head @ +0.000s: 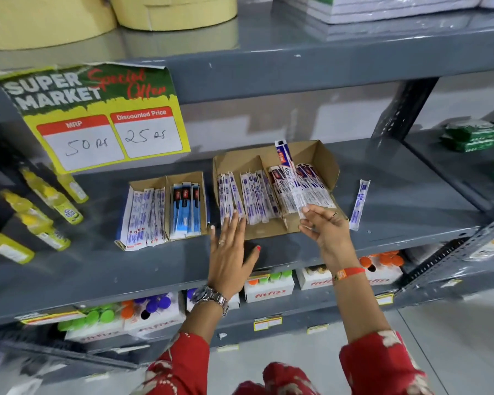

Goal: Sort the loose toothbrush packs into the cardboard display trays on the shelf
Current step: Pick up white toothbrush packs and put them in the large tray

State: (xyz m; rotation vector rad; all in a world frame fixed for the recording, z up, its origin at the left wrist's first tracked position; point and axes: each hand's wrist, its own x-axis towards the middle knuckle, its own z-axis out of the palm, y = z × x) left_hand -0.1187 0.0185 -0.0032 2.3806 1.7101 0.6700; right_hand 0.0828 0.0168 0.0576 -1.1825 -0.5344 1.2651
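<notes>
Two cardboard display trays stand on the grey shelf. The small tray (196, 178) on the left holds white packs and blue packs in two compartments. The large tray (322, 155) on the right holds purple-and-white toothbrush packs (251, 195) in several rows. My left hand (230, 246) lies flat and open against the large tray's front left corner. My right hand (324, 226) touches the lower ends of the packs (305, 192) in the tray's right compartment, fingers loosely curled around them. One loose pack (360, 203) lies on the shelf to the right of the tray.
A yellow price sign (97, 118) hangs from the shelf above. Yellow bottles (40, 206) lie at the left. Green packets (474, 136) sit at the far right. White boxes with coloured caps (268, 286) fill the shelf below. Tape rolls (169, 10) sit on top.
</notes>
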